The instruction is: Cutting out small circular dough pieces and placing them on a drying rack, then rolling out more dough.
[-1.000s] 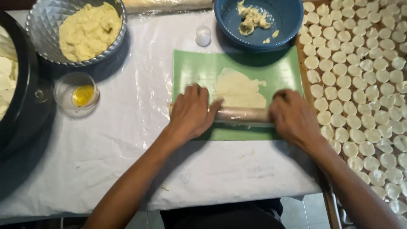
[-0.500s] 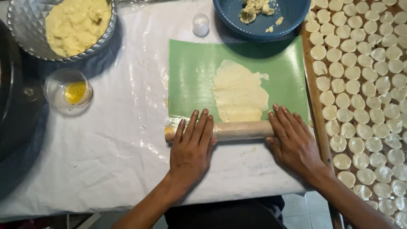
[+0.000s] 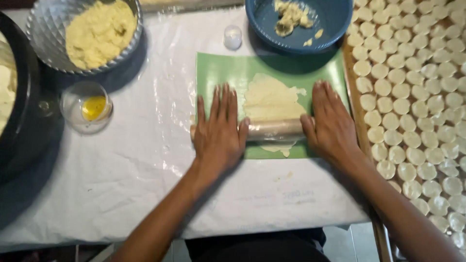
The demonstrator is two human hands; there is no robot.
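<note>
Both hands, the left hand (image 3: 219,130) and the right hand (image 3: 331,125), are pressing flat, fingers spread, on a pale wooden rolling pin (image 3: 274,129) lying between them across a thin sheet of cream dough (image 3: 273,99) on a green rectangular mat (image 3: 228,73). Beyond the fingertips a round blue plastic bowl (image 3: 335,19) is sitting on the desk (image 3: 145,160).

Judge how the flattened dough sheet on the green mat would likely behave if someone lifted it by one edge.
The dough sheet looks thin with ragged edges, so it would probably droop and may tear. It lies pressed flat on the green mat under the rolling pin, so it could cling somewhat. It looks light for its spread.
</note>
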